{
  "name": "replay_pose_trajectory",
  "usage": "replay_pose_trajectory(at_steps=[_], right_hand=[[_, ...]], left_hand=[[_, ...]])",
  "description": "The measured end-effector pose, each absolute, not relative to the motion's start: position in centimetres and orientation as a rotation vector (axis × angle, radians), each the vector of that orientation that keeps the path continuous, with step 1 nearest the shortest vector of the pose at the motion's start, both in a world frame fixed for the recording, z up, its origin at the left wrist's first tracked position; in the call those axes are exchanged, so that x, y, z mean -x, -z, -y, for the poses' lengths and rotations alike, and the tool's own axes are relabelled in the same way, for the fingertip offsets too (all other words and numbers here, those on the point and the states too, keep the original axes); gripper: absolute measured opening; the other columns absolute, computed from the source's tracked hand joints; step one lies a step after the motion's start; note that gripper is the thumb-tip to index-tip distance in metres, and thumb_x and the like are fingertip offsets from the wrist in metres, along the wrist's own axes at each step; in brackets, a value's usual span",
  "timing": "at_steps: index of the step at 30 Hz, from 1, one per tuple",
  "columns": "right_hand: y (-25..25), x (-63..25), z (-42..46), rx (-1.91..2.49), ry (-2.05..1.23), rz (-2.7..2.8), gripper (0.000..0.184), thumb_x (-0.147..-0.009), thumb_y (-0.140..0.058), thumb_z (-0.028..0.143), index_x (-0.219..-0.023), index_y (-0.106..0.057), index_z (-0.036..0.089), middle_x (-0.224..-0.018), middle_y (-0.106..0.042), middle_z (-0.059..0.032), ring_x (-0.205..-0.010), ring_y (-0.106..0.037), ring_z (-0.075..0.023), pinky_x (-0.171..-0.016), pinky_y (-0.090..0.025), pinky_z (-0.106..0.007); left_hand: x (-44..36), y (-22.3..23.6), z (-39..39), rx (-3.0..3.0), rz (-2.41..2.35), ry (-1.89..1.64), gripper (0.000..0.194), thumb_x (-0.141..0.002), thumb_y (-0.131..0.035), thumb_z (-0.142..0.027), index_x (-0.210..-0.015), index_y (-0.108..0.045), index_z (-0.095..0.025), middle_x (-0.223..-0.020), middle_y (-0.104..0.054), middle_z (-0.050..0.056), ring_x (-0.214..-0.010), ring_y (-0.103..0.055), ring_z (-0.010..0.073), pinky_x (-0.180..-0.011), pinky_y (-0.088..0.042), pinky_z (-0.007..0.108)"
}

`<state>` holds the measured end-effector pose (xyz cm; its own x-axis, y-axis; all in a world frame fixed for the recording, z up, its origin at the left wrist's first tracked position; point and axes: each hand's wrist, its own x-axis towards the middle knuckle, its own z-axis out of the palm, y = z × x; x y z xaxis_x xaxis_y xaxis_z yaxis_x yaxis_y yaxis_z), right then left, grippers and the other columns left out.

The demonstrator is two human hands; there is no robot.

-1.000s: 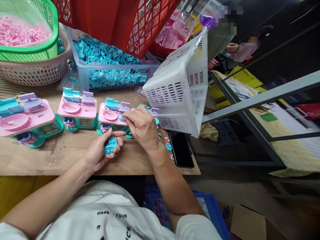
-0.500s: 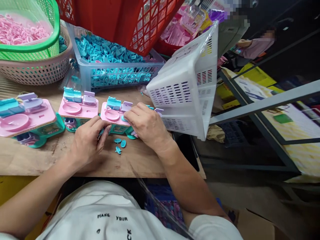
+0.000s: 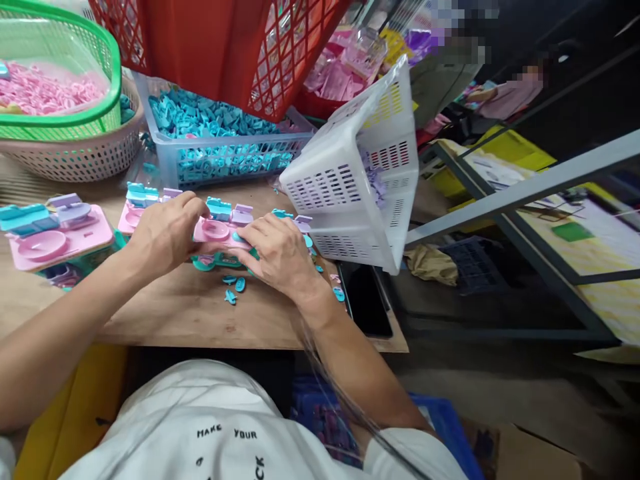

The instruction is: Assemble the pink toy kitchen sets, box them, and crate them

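Note:
A row of small pink-topped toy kitchens stands on the wooden table, each with blue and lilac parts along its back edge. My left hand grips the left end of the middle toy kitchen, its thumb stretched along the front. At that toy's right end, my right hand is closed over the top, with its thumb at the front and a bit of blue near the fingertips. Another toy kitchen is farther left. Several small blue plastic pieces lie on the table in front of the hands.
Behind the row stands a clear bluish basket of blue parts, with a red basket above it. A tilted white basket is on the right, near a dark phone-like slab. A green basket holds pink parts.
My left hand has moved up from in front of the toy kitchen onto its left end. The small blue piece it pinched no longer shows there. My right hand's thumb now lies along the front.

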<state>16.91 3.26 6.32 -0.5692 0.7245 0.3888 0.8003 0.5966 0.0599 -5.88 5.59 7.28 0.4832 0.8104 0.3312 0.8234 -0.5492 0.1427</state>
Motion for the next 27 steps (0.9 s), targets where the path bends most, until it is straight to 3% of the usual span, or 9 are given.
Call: replay_pose_trajectory(at_steps=[2,6,16,23,27], right_hand=[[-6.4,-16.7,-3.3,1.262,0.319,2.493,0.035,-0.094,-0.066,0.051,-0.091,-0.071,0.016,-0.093,-0.071,-0.0107,-0.093,-0.054,-0.0255,-0.077,-0.030,-0.036],[-6.6,-16.3,-3.9,1.290,0.235,2.486,0.025,-0.095,-0.068,0.040,-0.089,-0.070,0.016,-0.092,-0.069,-0.0096,-0.091,-0.055,-0.0245,-0.076,-0.033,-0.035],[-7.3,-17.4,-3.9,1.141,0.100,2.563,0.007,-0.093,-0.066,0.020,-0.093,-0.070,0.015,-0.097,-0.070,-0.0116,-0.092,-0.056,-0.0249,-0.081,-0.041,-0.036],[-6.8,-17.6,-4.0,1.150,0.149,2.561,0.013,-0.095,-0.063,0.023,-0.100,-0.072,0.016,-0.098,-0.073,-0.0104,-0.095,-0.060,-0.0252,-0.099,-0.040,-0.042],[-7.1,-18.1,-3.1,1.185,0.159,2.510,0.025,-0.093,-0.066,0.020,-0.118,-0.069,0.019,-0.109,-0.074,-0.0090,-0.105,-0.060,-0.0264,-0.105,-0.036,-0.046]], left_hand=[[5.9,-7.5,-5.9,2.659,1.522,0.526,0.047,-0.091,-0.060,-0.053,-0.117,-0.062,-0.014,-0.105,-0.065,0.012,-0.092,-0.067,0.0292,-0.073,-0.048,0.036],[5.7,-7.6,-6.7,2.626,1.612,0.416,0.054,-0.088,-0.061,-0.052,-0.126,-0.058,-0.013,-0.115,-0.063,0.016,-0.100,-0.067,0.0344,-0.077,-0.049,0.039],[4.9,-7.8,-6.0,2.614,1.600,0.405,0.055,-0.083,-0.069,-0.051,-0.122,-0.059,-0.014,-0.112,-0.064,0.013,-0.101,-0.068,0.0324,-0.078,-0.048,0.036],[3.0,-7.6,-5.1,2.567,1.682,0.387,0.051,-0.084,-0.071,-0.044,-0.120,-0.058,-0.010,-0.113,-0.062,0.016,-0.102,-0.067,0.0332,-0.075,-0.048,0.035],[4.2,-7.9,-4.2,2.624,1.683,0.566,0.045,-0.085,-0.070,-0.034,-0.122,-0.059,-0.012,-0.113,-0.063,0.013,-0.098,-0.065,0.0289,-0.075,-0.046,0.035]])
